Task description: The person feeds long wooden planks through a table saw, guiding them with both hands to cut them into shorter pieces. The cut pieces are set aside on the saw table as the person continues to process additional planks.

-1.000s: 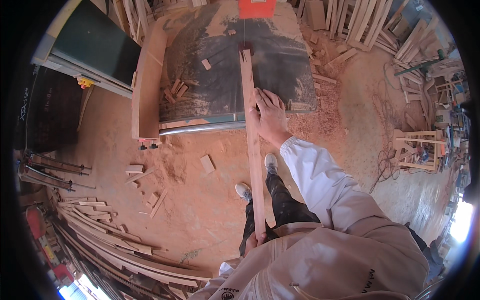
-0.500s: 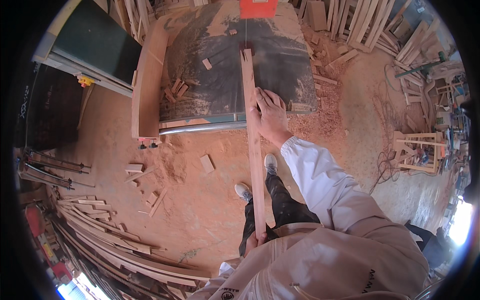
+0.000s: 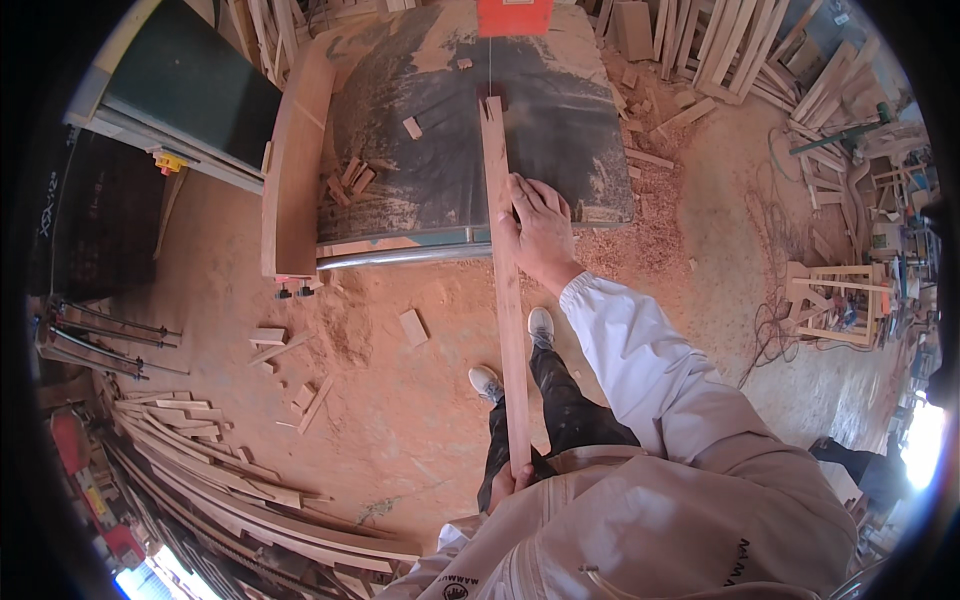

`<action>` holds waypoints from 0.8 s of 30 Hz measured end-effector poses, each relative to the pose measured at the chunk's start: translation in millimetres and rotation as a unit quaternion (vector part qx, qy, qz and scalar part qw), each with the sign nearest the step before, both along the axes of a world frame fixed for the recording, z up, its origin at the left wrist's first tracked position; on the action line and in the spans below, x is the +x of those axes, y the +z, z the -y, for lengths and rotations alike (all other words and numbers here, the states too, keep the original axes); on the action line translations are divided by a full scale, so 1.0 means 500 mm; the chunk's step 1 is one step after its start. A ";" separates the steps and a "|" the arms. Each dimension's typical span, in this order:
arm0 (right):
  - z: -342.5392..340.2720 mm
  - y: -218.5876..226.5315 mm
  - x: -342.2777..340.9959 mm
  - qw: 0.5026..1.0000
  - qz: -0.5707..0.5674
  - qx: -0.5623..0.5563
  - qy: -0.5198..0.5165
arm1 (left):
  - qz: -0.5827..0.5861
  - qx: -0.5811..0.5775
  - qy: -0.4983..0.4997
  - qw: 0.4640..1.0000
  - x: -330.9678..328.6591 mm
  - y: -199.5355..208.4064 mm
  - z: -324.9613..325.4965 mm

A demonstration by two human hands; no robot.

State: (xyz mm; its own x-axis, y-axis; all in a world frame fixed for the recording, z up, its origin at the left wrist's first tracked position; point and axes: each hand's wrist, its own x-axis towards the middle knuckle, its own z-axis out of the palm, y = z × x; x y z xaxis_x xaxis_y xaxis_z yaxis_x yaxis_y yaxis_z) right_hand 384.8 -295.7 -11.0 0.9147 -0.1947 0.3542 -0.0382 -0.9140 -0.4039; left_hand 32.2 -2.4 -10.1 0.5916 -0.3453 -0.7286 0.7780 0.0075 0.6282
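A long wooden strip (image 3: pixel 508 300) reaches from my waist onto the dark, dusty bandsaw table (image 3: pixel 575 145). Its far end is split by narrow cuts and lies close to the thin upright saw blade (image 3: pixel 491 65). My right hand (image 3: pixel 543 235) grips the strip over the table's near part, with the thumb along its top and the fingers at its right side. Down at the near end, my left hand (image 3: pixel 511 484) is closed round the strip, partly covered by my jacket. An orange-red guard (image 3: pixel 514 16) sits at the blade, beyond the strip.
A tall wooden board (image 3: pixel 295 180) stands along the table's left edge. Small offcuts (image 3: pixel 352 175) lie on the table, and more wood pieces (image 3: pixel 414 327) are on the sawdust-covered floor. Long boards (image 3: pixel 240 500) are stacked at lower left; cables (image 3: pixel 770 330) and a wooden frame (image 3: pixel 838 303) are at right.
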 end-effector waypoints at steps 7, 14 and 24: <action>-0.002 0.003 0.001 1.000 -0.009 -0.002 -0.001 | 0.002 0.002 -0.001 1.000 0.001 0.000 -0.001; -0.002 0.007 0.006 1.000 -0.014 -0.011 -0.004 | 0.004 0.012 0.000 1.000 0.014 0.011 0.004; 0.000 0.008 0.011 1.000 -0.001 -0.021 -0.011 | 0.014 0.024 -0.012 1.000 0.026 0.014 0.002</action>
